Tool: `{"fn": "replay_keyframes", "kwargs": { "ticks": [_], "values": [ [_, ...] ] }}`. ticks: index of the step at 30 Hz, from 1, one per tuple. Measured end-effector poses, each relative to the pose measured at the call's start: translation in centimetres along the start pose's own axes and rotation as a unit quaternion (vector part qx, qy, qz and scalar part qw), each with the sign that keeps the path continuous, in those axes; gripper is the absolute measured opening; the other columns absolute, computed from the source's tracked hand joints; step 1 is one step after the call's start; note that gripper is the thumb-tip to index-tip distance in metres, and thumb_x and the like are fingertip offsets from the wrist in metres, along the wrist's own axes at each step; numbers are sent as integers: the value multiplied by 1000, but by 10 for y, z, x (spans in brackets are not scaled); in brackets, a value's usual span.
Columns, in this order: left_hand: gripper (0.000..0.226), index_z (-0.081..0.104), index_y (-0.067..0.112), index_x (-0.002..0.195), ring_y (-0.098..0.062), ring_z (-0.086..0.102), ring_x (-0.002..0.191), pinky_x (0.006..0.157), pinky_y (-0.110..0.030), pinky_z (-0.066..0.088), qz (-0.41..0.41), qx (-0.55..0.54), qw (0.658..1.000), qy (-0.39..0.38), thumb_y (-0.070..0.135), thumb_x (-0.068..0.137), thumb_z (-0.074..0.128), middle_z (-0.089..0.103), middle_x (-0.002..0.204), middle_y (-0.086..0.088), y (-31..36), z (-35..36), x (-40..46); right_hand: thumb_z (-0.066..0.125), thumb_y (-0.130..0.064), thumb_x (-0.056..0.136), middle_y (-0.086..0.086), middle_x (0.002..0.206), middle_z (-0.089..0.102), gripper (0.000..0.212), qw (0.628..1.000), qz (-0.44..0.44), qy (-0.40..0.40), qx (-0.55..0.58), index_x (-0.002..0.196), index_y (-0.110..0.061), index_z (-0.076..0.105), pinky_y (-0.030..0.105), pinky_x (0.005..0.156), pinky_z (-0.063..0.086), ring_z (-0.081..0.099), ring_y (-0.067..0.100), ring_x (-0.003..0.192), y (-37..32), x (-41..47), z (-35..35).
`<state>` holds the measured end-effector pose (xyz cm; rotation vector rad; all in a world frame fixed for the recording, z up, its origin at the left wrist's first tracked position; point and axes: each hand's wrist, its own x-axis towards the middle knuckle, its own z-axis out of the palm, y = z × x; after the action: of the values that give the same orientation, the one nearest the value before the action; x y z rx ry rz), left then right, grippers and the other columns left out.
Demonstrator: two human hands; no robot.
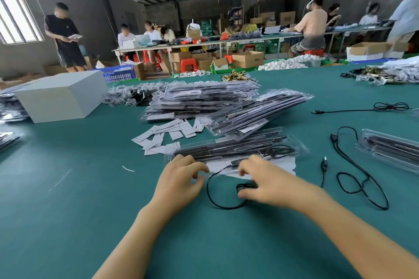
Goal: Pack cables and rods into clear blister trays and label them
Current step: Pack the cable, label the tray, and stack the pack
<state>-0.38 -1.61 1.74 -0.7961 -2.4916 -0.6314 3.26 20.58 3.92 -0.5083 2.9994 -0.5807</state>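
I look down at a green table [90, 188] and both of my hands are in the middle of it. My left hand [181, 179] lies palm down at the near left end of an open clear blister tray [235, 149]; its fingers are loosely bent, the tips are on the tray edge, and it grasps nothing. My right hand [269, 181] is a little blurred. Its fingers curl over a black cable [210, 197], at the small bundled part of it, and I believe it pinches the cable there, but the blur hides the exact contact. The rest of this cable makes a loop on the table between my two hands, and one end goes up onto a white sheet [281, 165] that lies under the near side of the tray.

The tray lies across, just beyond my fingers at 12 o'clock, and dark rods [226, 146] are inside it along its length. Beyond it, still towards 12 o'clock, are piles of filled trays [204, 99], and white paper labels [163, 136] are scattered at about 11 o'clock. At 3 o'clock two more loose cables [358, 179] lie on the table, and one more tray [390, 149] is near the right edge. A white box [61, 97] stands at 10 o'clock. Far behind, other people work at long tables.
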Motion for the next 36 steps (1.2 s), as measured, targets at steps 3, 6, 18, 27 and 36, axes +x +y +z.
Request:
{"fn": "replay_keyframes", "kwargs": {
  "ticks": [3, 6, 18, 27, 36],
  "values": [
    [14, 74, 17, 87, -24, 51, 73, 67, -37, 47, 3, 3, 1000, 18, 8, 78, 73, 51, 68, 7, -2, 1, -1, 61, -33, 85, -13, 87, 57, 11, 995, 86, -42, -30, 82, -27, 52, 19, 64, 41, 56, 8, 80, 32, -10, -40],
    [12, 74, 15, 83, -26, 51, 69, 63, -37, 48, 11, -9, 998, 55, 5, 77, 73, 57, 66, 5, 3, 5, 0, 75, -48, 71, -17, 81, 62, 26, 975, 142, -163, -43, 85, -33, 58, 18, 62, 41, 56, -5, 70, 55, -26, -65],
    [23, 74, 17, 93, -23, 54, 81, 71, -35, 49, 78, 9, 993, 88, 33, 90, 58, 65, 90, 6, 21, 14, 1, 54, -33, 94, -15, 89, 57, 10, 983, 70, -170, -12, 87, -28, 49, 18, 65, 39, 49, 2, 75, 36, -16, -45],
    [37, 74, 17, 101, -26, 57, 90, 78, -41, 52, 109, 8, 994, 7, 44, 92, 50, 68, 97, 6, 29, 22, -1, 53, -33, 95, 6, 86, 52, 28, 982, 64, -158, -77, 91, -6, 53, 34, 67, 37, 42, 17, 74, 27, -10, -32],
    [39, 60, 14, 127, -16, 50, 102, 93, -28, 39, -14, -135, 990, 38, 35, 98, 45, 67, 101, 5, 45, 13, 4, 59, -19, 94, -8, 68, 47, 20, 970, -102, 213, 60, 80, -14, 46, 28, 58, 34, 40, 11, 62, 1, -11, -35]
  ]
}}
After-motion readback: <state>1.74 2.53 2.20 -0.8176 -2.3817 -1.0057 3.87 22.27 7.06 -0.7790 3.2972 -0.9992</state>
